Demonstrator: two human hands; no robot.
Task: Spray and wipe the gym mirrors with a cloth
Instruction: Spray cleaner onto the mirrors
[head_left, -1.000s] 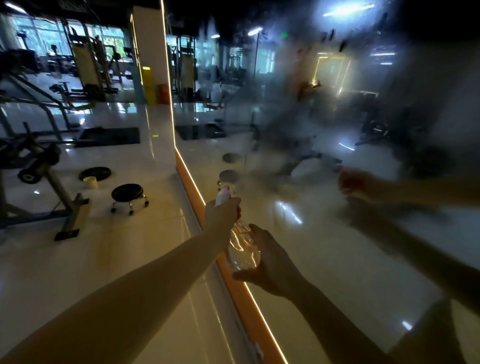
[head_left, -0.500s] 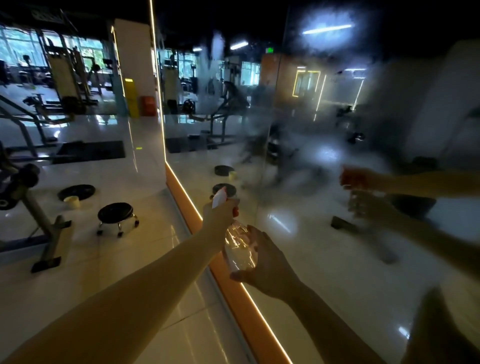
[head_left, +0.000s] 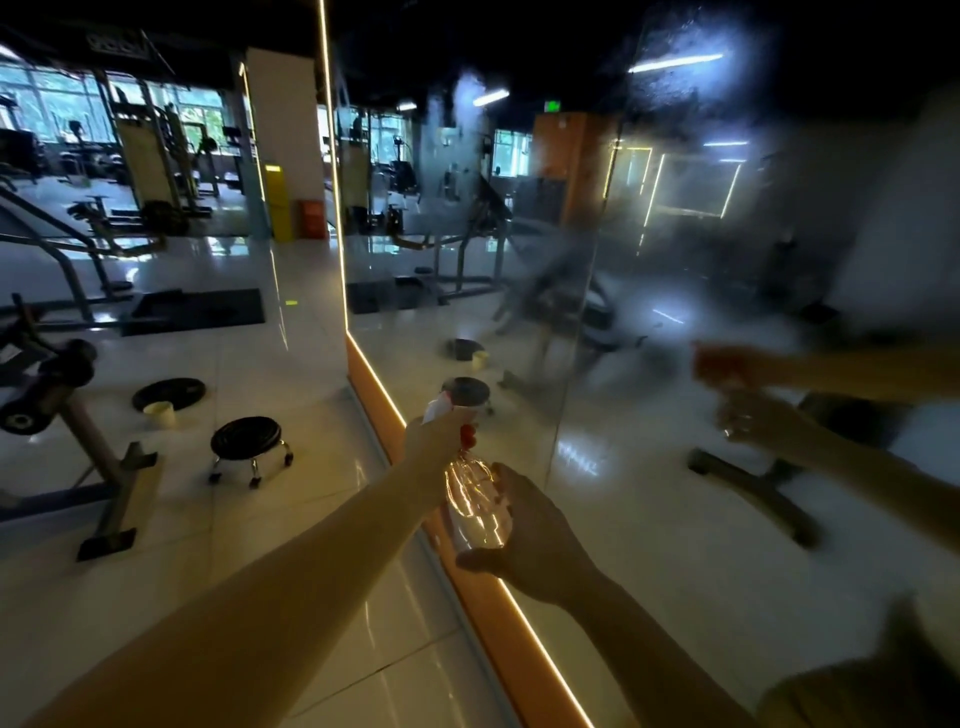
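Step in hand, my read: spraying. You hold bottle (head_left: 475, 501) two-handed. Left hand (head_left: 435, 448) is wrapped round red-white spray head, fingers curled at trigger. Right hand (head_left: 535, 540) cups clear body from below, fingers clamped on it. Bottle sits just beside mirror (head_left: 649, 545), above orange strip (head_left: 488, 613) at its base. Can't tell nozzle aim. Mist (head_left: 779, 291) covers upper right glass, left part looks clearer. Square nozzle to glass, short even bursts, work toward clear part. Cloth not in view.
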